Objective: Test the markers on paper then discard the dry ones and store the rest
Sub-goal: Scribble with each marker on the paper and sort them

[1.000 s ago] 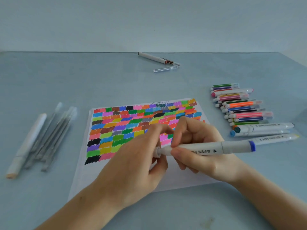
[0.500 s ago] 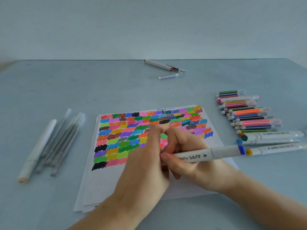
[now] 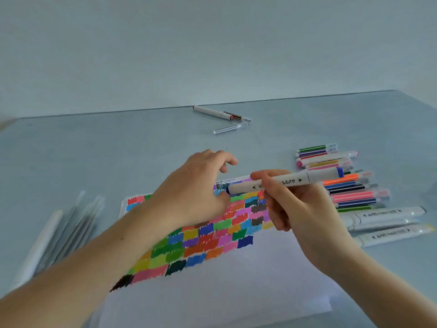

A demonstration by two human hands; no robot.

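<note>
White-barrelled dual-tip marker (image 3: 283, 181) with blue end bands is pinched in right hand (image 3: 305, 209), thumb and fingers clamped round the barrel, lying near-horizontal above the paper's (image 3: 236, 280) upper edge. Blue end at the left looks uncapped or nearly so, hard to tell through blur. Left hand (image 3: 196, 192) sits at 9 o'clock of that tip, fingers loosely curled; cannot tell whether it holds the cap. Step in hand, my read: uncapping this marker for a test stroke. Next move needs the tip dropped onto bare paper; the colour-swatch grid (image 3: 201, 242) fills the top half, free space is toward 6 o'clock. Marker row (image 3: 350, 183) lies at 3 o'clock, blurred grey pens (image 3: 71, 230) at 9 o'clock, one white pen (image 3: 217, 114) plus clear cap (image 3: 230, 128) at 12 o'clock. No bin or storage case visible.
</note>
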